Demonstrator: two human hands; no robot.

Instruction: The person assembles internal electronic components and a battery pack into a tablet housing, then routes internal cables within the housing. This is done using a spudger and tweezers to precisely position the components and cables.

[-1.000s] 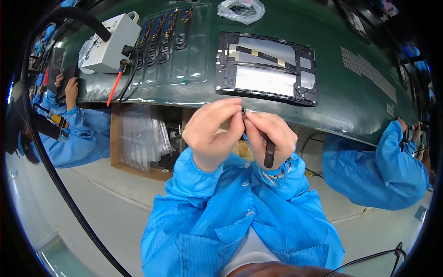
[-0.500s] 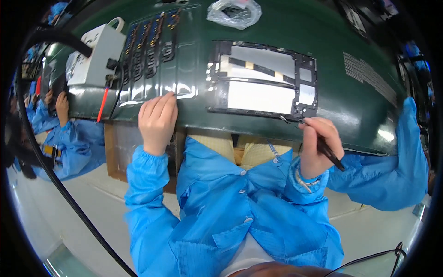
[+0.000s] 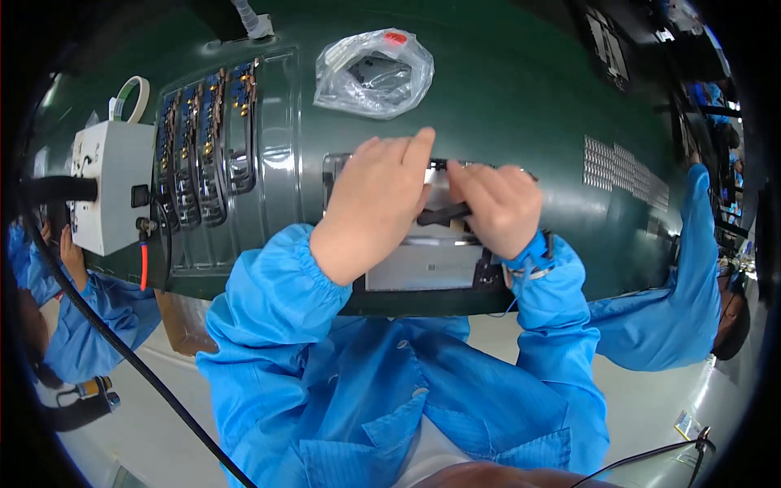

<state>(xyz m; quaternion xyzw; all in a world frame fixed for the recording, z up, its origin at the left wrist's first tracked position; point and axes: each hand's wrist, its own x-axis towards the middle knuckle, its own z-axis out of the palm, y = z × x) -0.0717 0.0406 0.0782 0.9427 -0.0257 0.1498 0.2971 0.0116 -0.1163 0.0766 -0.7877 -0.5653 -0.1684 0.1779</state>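
At the left stands a pale, boxy metal unit [image 3: 118,191] with a stiff red tube [image 3: 144,268] hanging from its fitting; beside it, a glossy, clear moulded plastic tray [image 3: 281,122] carries rows of dark, curved parts with blue and gold-coloured ends. The flat rectangular black-framed device with smooth silvery panels [image 3: 427,268] lies on the green bench directly in front of the person, beneath both hands, its long axis running left to right. The left hand [image 3: 378,203] spans its left portion, fingers stretched toward the far edge; whether they pinch anything I cannot tell, as the fingertips are poorly seen. The right hand [image 3: 500,203], nearer the device's right end, is curled around a slim matte-black tool [image 3: 443,215] angled leftward over the panels. Further right lies a patch of small silvery pieces [image 3: 622,172] in tight rows.
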